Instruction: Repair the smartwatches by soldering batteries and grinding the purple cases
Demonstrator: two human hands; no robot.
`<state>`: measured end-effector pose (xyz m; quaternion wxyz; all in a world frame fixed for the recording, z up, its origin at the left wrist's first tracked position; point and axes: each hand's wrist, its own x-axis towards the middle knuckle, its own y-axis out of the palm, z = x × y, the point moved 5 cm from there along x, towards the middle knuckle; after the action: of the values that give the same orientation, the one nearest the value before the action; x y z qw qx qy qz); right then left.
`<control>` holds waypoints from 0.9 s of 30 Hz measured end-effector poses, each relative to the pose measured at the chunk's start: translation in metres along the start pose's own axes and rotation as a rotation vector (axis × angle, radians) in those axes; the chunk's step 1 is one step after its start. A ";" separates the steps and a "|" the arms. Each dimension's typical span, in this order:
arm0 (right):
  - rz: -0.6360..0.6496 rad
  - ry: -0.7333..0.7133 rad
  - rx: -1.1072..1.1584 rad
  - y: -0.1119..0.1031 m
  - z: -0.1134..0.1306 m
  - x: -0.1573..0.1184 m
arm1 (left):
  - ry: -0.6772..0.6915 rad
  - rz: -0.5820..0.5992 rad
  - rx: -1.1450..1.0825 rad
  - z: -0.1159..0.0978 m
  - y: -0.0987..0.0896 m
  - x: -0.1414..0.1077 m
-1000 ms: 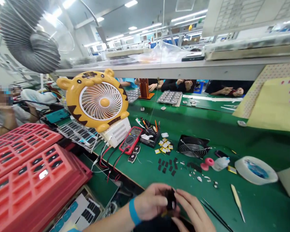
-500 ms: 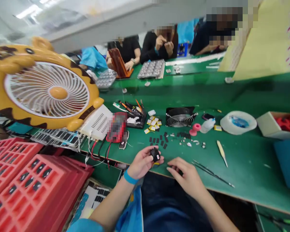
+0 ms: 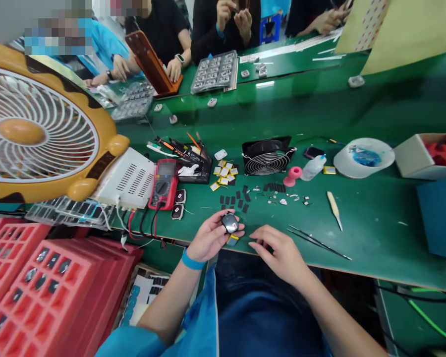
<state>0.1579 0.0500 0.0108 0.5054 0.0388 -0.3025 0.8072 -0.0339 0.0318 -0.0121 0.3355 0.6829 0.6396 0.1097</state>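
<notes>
My left hand (image 3: 211, 234), with a blue band at its wrist, holds a dark, glossy square watch-like case (image 3: 230, 223) between thumb and fingers. Just below it, a yellow-edged battery (image 3: 232, 240) shows near the table's front edge. My right hand (image 3: 277, 248) hovers to the right of the case, its thumb and fingers curved and apart, with nothing visible between them. Beyond my hands lie small black rectangular pieces (image 3: 240, 195) and a pile of yellow-edged batteries (image 3: 225, 173). Tweezers (image 3: 319, 243) rest to the right of my right hand.
A red multimeter (image 3: 163, 184), tool holder (image 3: 196, 168) and orange fan (image 3: 40, 129) stand left. Red foam trays (image 3: 52, 292) are lower left. A small metal fan (image 3: 268, 157), white bowl (image 3: 364, 157) and pale-handled tool (image 3: 334, 209) are right. Other people sit opposite.
The case in my left hand has turned, now showing its shiny face. The view has shifted, with more of the far table visible. My right hand stays beside the case, fingers still apart.
</notes>
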 end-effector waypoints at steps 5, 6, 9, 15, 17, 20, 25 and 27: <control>-0.003 -0.014 -0.010 0.001 0.000 -0.001 | 0.001 0.005 -0.017 0.000 0.000 0.000; -0.003 -0.016 -0.008 0.001 0.000 -0.001 | 0.005 0.004 -0.018 -0.001 0.000 0.000; -0.002 -0.009 -0.007 0.000 0.001 -0.001 | 0.007 0.002 -0.018 -0.001 0.000 0.000; 0.014 0.012 0.001 0.003 0.000 -0.001 | 0.002 -0.003 -0.020 -0.001 0.000 -0.001; 0.019 0.022 0.002 0.004 -0.002 -0.001 | 0.003 -0.005 -0.022 -0.001 0.000 -0.001; 0.015 0.037 0.040 -0.001 0.000 0.000 | 0.005 0.001 -0.032 -0.002 0.002 -0.001; 0.084 0.016 0.381 -0.026 0.041 0.006 | 0.004 0.005 -0.024 -0.002 0.004 0.000; 0.059 -0.038 0.510 -0.040 0.066 0.010 | -0.002 0.005 -0.013 -0.002 0.003 0.001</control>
<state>0.1710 0.0353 0.0862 0.4497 0.1712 -0.0998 0.8709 -0.0324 0.0332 -0.0094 0.3404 0.6824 0.6368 0.1141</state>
